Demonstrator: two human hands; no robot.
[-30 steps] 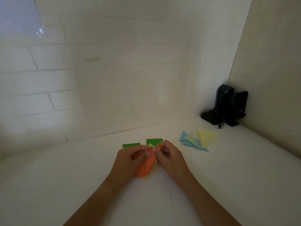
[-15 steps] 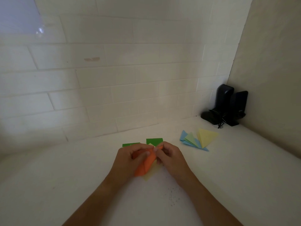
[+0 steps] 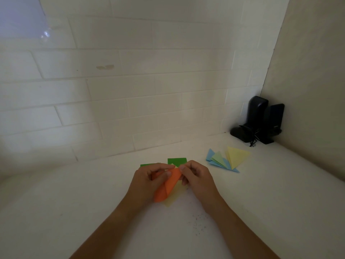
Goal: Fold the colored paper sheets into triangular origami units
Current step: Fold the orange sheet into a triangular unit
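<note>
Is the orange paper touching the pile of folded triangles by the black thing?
Apart. The head view shows bare white table between the orange paper and the folded triangles.

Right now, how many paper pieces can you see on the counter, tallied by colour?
Orange folded paper in both hands: 1
Pale yellow sheet under it: 1
Dark green sheets behind the hands: 2
Yellow folded triangle: 1
Light green folded triangle: 1
Blue folded pieces: at least 1, overlapped
Total: at least 7

1. Green sheets (image 3: 177, 161) sit mostly hidden behind both hands.
2. The yellow sheet (image 3: 174, 196) peeks out from under the orange paper (image 3: 168, 186).
3. Both forearms are cut off at the bottom edge.
4. The specks (image 3: 197, 224) on the worktop are too small to identify.
</note>
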